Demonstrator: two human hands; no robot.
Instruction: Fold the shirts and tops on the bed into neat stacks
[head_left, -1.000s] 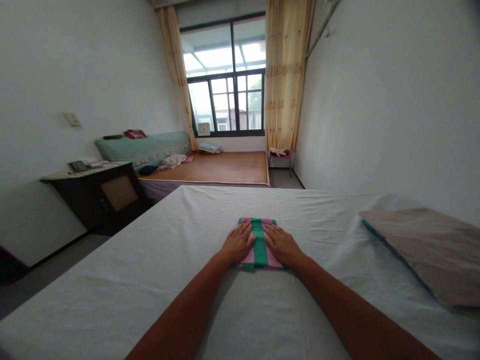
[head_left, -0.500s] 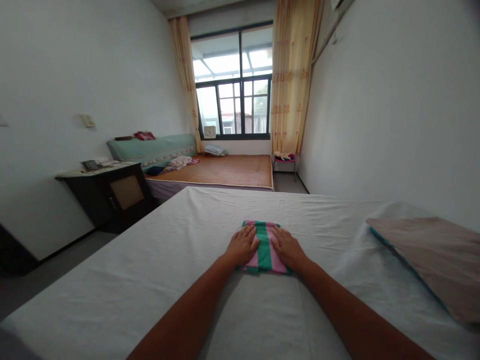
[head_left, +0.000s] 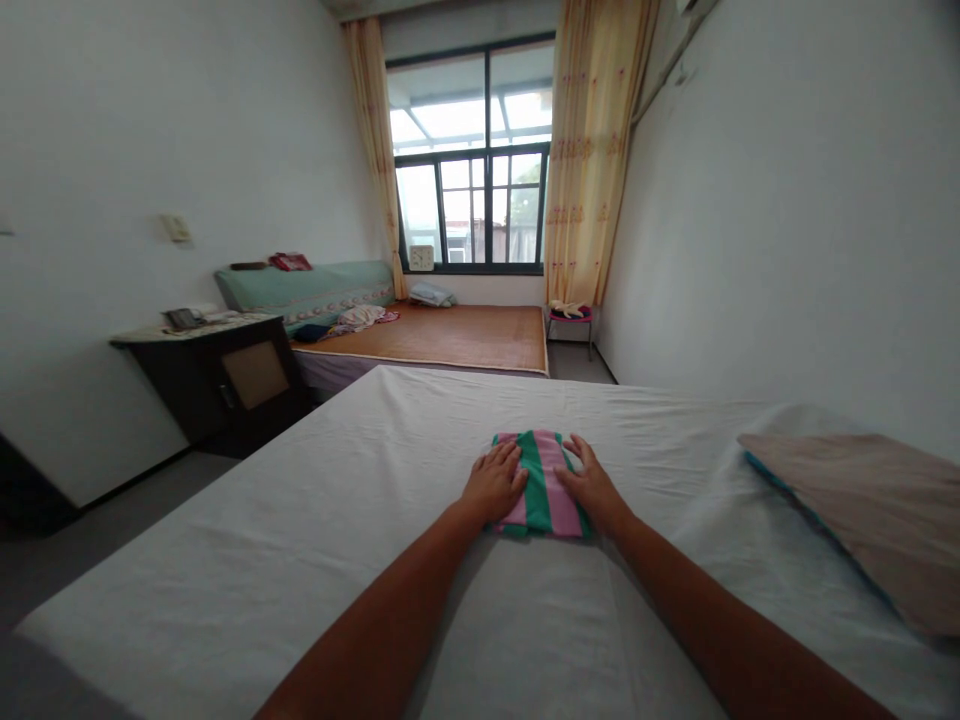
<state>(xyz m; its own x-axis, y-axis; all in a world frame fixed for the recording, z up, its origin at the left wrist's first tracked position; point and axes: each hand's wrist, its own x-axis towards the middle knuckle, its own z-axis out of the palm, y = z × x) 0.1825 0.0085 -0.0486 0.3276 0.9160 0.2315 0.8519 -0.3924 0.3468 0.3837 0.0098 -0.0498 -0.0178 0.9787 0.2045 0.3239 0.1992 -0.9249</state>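
Note:
A folded cloth with green and pink stripes lies on the white sheet in front of me. My left hand rests flat over its left side, fingers stretched out. At the cloth's right edge is my right hand, its thumb over the pink stripe and its fingers spread. Neither hand grips the cloth. What kind of cloth item it is, I cannot tell from its folded shape.
A beige-brown cloth with a blue edge lies at the right of the sheet. Beyond stands a bed with a brown mat. A dark cabinet is at the left, and a small stool by the curtain.
My right hand has shifted right, from flat on the cloth to its right edge, with thumb and fingers further apart. The left hand still lies on the cloth.

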